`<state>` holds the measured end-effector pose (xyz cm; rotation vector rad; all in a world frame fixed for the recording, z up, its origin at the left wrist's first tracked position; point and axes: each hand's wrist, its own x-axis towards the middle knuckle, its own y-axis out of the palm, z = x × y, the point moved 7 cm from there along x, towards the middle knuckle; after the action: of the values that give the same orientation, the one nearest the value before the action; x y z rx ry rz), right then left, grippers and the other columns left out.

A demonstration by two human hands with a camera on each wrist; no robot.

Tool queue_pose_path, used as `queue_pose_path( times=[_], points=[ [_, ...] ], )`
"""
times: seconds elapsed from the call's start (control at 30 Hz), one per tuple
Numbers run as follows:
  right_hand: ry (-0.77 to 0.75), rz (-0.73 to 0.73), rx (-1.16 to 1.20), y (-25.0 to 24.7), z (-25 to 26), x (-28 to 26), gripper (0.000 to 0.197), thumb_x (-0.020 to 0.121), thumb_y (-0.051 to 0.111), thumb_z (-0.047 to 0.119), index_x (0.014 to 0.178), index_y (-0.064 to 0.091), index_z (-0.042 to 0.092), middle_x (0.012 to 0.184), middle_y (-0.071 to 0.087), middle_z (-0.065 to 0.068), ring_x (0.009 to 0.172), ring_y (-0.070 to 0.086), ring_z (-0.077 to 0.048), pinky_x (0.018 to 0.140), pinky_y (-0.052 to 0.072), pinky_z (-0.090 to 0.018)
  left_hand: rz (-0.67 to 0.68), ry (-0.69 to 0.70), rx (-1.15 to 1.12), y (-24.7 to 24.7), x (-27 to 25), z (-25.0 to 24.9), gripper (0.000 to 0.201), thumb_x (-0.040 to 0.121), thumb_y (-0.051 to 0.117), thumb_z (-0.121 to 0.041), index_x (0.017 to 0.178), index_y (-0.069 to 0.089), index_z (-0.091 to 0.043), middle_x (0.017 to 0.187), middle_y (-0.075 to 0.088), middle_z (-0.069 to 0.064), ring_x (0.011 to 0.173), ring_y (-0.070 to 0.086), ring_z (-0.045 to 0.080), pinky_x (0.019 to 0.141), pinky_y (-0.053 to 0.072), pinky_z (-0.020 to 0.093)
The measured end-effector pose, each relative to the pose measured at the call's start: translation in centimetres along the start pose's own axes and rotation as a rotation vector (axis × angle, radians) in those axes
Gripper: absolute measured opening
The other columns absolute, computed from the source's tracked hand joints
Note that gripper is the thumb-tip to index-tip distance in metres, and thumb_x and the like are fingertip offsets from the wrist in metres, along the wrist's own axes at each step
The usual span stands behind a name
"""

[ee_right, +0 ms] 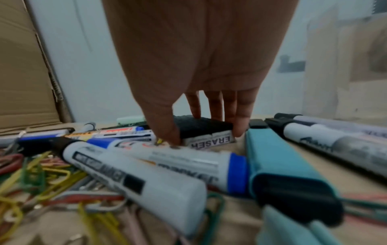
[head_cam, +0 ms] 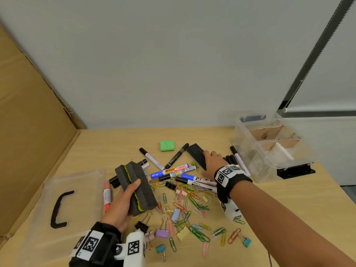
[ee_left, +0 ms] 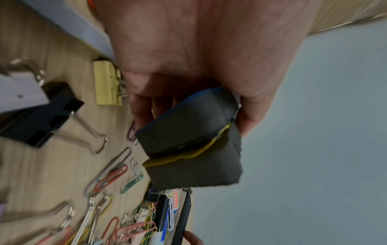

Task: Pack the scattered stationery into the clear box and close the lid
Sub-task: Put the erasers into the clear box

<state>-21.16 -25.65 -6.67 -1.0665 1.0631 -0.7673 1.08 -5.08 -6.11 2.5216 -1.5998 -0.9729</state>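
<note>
My left hand [head_cam: 127,197] grips two grey foam erasers [head_cam: 135,187] stacked together, with a yellow wavy layer between them, lifted above the table; the left wrist view shows the same erasers [ee_left: 192,145] end-on under the palm. At the pile's far side, my right hand [head_cam: 209,158] closes thumb and fingers round a black eraser [head_cam: 196,154] lying on the table, its label reading ERASER [ee_right: 211,140]. The clear box [head_cam: 250,135] stands open at the back right, with cardboard dividers inside. Its clear lid [head_cam: 82,182] with a black handle lies at the left.
Whiteboard markers [head_cam: 171,170], coloured paper clips [head_cam: 194,205] and binder clips [head_cam: 161,233] are scattered across the table's middle. A green block [head_cam: 167,145] lies further back. A teal highlighter [ee_right: 278,159] lies beside my right hand. A cardboard sheet [head_cam: 28,122] leans at the left.
</note>
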Motion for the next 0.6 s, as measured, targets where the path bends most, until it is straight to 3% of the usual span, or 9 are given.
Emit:
queue_pose_path(
  times=[0.1, 0.17, 0.33, 0.47, 0.6],
  points=[
    [-0.002, -0.092, 0.048, -0.8, -0.3, -0.3, 0.063, 0.077, 0.063, 0.041, 0.128, 0.034, 0.018, 0.119, 0.049, -0.01, 0.108, 0.048, -0.029, 0.09, 0.047, -0.042, 0.002, -0.009, 0.002, 0.0, 0.2, 0.2, 0.041, 0.093, 0.051, -0.029, 0.133, 0.05, -0.019, 0.115, 0.068, 0.007, 0.109, 0.062, 0.025, 0.091, 0.048, 0.044],
    [-0.014, -0.24, 0.123, -2.2, -0.2, -1.2, 0.052, 0.081, 0.055, 0.044, 0.122, 0.039, 0.018, 0.112, 0.053, -0.01, 0.102, 0.047, -0.028, 0.087, 0.045, -0.04, 0.017, -0.008, 0.002, 0.2, 0.1, 0.2, 0.039, 0.093, 0.051, -0.028, 0.131, 0.052, -0.019, 0.112, 0.069, 0.007, 0.108, 0.062, 0.025, 0.088, 0.049, 0.043],
    [-0.064, -0.537, 0.476, -6.4, 0.3, -5.0, 0.035, 0.086, 0.044, 0.032, 0.117, 0.047, 0.018, 0.104, 0.055, -0.008, 0.094, 0.047, -0.025, 0.08, 0.04, -0.036, 0.041, -0.012, 0.025, 0.6, -0.3, 0.1, 0.042, 0.092, 0.052, -0.031, 0.132, 0.051, -0.019, 0.115, 0.068, 0.008, 0.109, 0.062, 0.026, 0.092, 0.048, 0.045],
    [-0.157, -0.649, 0.761, -8.8, 0.1, -8.8, 0.027, 0.089, 0.044, 0.034, 0.11, 0.053, 0.021, 0.103, 0.056, -0.001, 0.093, 0.053, -0.017, 0.076, 0.044, -0.027, 0.079, -0.015, 0.038, 1.3, -0.7, 0.0, 0.046, 0.091, 0.054, -0.033, 0.134, 0.049, -0.02, 0.118, 0.067, 0.008, 0.11, 0.062, 0.029, 0.097, 0.046, 0.048],
    [-0.225, -0.607, 1.008, -10.0, -0.6, -12.2, 0.019, 0.098, 0.045, 0.033, 0.103, 0.058, 0.02, 0.096, 0.067, 0.0, 0.09, 0.065, -0.012, 0.079, 0.052, -0.028, 0.12, -0.026, 0.046, 2.4, -1.2, -0.3, 0.046, 0.091, 0.054, -0.034, 0.134, 0.048, -0.02, 0.119, 0.066, 0.009, 0.108, 0.063, 0.029, 0.087, 0.051, 0.044]
  ],
)
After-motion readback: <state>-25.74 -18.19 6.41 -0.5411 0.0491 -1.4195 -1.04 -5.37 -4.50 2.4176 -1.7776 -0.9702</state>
